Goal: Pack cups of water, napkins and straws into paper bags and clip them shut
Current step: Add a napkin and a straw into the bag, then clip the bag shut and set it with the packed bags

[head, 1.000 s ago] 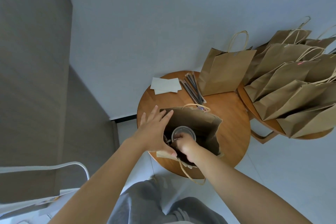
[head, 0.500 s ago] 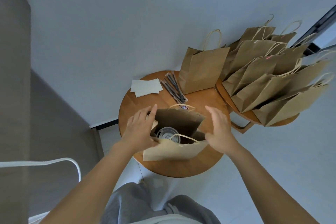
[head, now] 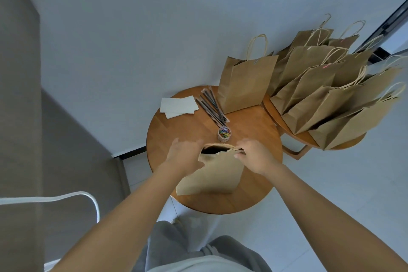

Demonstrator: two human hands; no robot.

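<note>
Your right hand [head: 256,154] pinches the right end of the brown paper bag's [head: 212,174] top edge, thumb on the near face, fingers curled over the rim. Your left hand [head: 185,154] lies against the bag's left end; motion blur hides how its fingers sit, so its grip cannot be told. The bag stands at the near side of the round wooden table [head: 254,183], its mouth narrowed to a dark slit. Just beyond it sits a small tub of coloured paper clips [head: 224,133]. Farther back lie wrapped straws [head: 213,106] and white napkins [head: 178,106], beside an upright bag [head: 245,86]. More bags [head: 331,99] crowd a second table [head: 344,142] to the right.
</note>
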